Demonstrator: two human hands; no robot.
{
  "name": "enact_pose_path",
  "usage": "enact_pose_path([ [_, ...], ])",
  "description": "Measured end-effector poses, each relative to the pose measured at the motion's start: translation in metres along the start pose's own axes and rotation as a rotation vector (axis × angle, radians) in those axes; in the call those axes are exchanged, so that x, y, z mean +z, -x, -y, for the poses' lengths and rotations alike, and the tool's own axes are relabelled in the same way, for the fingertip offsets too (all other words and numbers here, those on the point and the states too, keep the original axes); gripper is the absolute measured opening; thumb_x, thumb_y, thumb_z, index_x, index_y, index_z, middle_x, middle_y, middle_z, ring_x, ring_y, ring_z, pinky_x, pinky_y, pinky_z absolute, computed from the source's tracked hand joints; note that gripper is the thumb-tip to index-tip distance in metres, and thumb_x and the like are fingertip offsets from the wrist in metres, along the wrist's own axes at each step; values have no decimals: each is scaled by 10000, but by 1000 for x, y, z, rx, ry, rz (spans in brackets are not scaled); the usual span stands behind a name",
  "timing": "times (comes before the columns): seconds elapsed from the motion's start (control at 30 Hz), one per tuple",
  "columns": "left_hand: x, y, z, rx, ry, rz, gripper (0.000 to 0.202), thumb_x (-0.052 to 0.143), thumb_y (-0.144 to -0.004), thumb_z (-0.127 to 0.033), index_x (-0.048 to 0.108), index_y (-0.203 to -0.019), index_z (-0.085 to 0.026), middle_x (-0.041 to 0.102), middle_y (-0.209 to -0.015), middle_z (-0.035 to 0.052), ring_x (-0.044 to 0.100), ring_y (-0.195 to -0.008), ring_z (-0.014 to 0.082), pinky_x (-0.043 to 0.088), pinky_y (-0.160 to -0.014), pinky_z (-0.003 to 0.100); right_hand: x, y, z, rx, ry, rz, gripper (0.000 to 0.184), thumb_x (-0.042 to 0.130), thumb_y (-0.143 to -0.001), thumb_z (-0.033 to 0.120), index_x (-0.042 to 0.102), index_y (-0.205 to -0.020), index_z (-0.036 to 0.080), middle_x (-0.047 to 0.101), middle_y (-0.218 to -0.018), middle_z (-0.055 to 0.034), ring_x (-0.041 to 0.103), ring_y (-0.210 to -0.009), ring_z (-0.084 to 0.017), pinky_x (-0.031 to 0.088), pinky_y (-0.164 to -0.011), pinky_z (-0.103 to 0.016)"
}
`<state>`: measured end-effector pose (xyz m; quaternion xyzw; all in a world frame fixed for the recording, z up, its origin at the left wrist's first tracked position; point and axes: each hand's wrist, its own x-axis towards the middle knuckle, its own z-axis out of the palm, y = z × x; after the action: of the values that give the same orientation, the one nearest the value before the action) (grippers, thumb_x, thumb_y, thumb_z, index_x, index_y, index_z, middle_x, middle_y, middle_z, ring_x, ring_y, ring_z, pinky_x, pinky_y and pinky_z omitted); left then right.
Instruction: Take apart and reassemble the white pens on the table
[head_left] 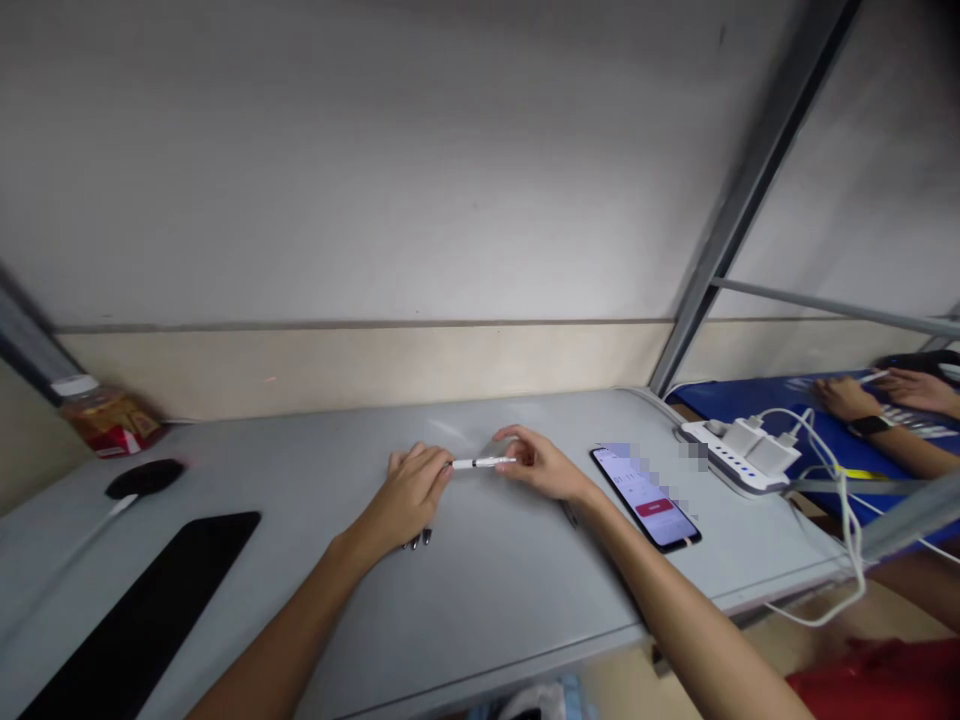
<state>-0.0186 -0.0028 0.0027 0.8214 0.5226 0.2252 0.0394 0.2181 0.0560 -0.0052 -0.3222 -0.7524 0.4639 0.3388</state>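
Observation:
A thin white pen (484,462) is held level just above the grey table (315,560), between both my hands. My left hand (411,492) pinches its left end with fingers closed. My right hand (538,466) pinches its right end, thumb and fingers pressed together. Dark pen tips (420,540) stick out from under my left hand, lying on the table.
A lit phone (646,497) lies right of my right hand. A white power strip (739,456) with chargers and cables sits at the table's right edge. A black slab (142,610), a dark round object (144,478) and a jar (109,415) are at left. Another person's hands (885,395) work at a blue table, far right.

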Motion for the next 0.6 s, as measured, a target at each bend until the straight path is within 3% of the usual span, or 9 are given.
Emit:
enact_pose_path([
  [0.07, 0, 0, 0, 0, -5, -3, 307, 261, -989, -329, 542, -917, -226, 607, -893, 12, 478, -887, 191, 295, -790, 347, -1, 0, 0, -9, -21, 20, 398, 706, -742, 417, 610, -1047, 180, 566, -666, 32, 470, -570, -99, 355, -539, -210],
  [0.13, 1, 0, -1, 5, -10, -7, 307, 255, -990, -326, 538, -925, -229, 603, -896, 13, 475, -890, 193, 298, -793, 347, -1, 0, 0, 51, -12, 59, 343, 568, -842, 479, 643, -887, 147, 546, -567, 23, 436, -493, -93, 337, -505, -219],
  [0.2, 1, 0, -1, 9, -15, -7, 306, 250, -990, -327, 535, -934, -232, 598, -891, 12, 471, -887, 194, 301, -799, 351, 0, -1, 0, 95, -2, 56, 478, 403, -914, 523, 644, -794, 128, 525, -501, 12, 407, -447, -92, 327, -486, -228],
  [0.37, 1, 1, 1, 4, -11, 7, 294, 257, -989, -324, 535, -944, -237, 595, -881, 10, 465, -886, 196, 308, -801, 353, 2, -1, 1, -8, -40, 13, 418, 692, -750, 456, 601, -1039, 167, 569, -635, 36, 467, -522, -88, 339, -495, -200],
  [0.43, 1, 1, 1, 5, -14, 3, 299, 257, -989, -325, 535, -926, -233, 596, -882, 11, 463, -884, 195, 309, -801, 352, 3, -1, -1, 43, -38, 50, 367, 580, -827, 506, 621, -891, 147, 551, -563, 27, 454, -471, -89, 340, -476, -208],
  [0.5, 1, 1, 1, 13, -14, -2, 303, 258, -988, -330, 535, -917, -231, 594, -884, 13, 462, -878, 195, 311, -803, 352, 4, -1, -2, 101, -21, 70, 492, 390, -911, 550, 614, -764, 137, 526, -490, 12, 433, -419, -93, 346, -464, -222],
  [0.53, 1, 1, 1, 16, -12, -3, 302, 260, -988, -331, 536, -918, -232, 593, -883, 13, 462, -877, 195, 312, -806, 351, 4, -1, -2, 99, -10, 60, 501, 371, -917, 552, 618, -781, 138, 533, -494, 9, 437, -418, -96, 351, -467, -224],
  [0.6, 1, 1, 0, 13, -8, -1, 299, 262, -987, -330, 538, -921, -233, 590, -875, 10, 463, -872, 194, 315, -807, 351, 5, 0, -1, 29, 19, 15, 386, 521, -860, 523, 624, -924, 156, 567, -573, 17, 470, -469, -98, 361, -489, -215],
])
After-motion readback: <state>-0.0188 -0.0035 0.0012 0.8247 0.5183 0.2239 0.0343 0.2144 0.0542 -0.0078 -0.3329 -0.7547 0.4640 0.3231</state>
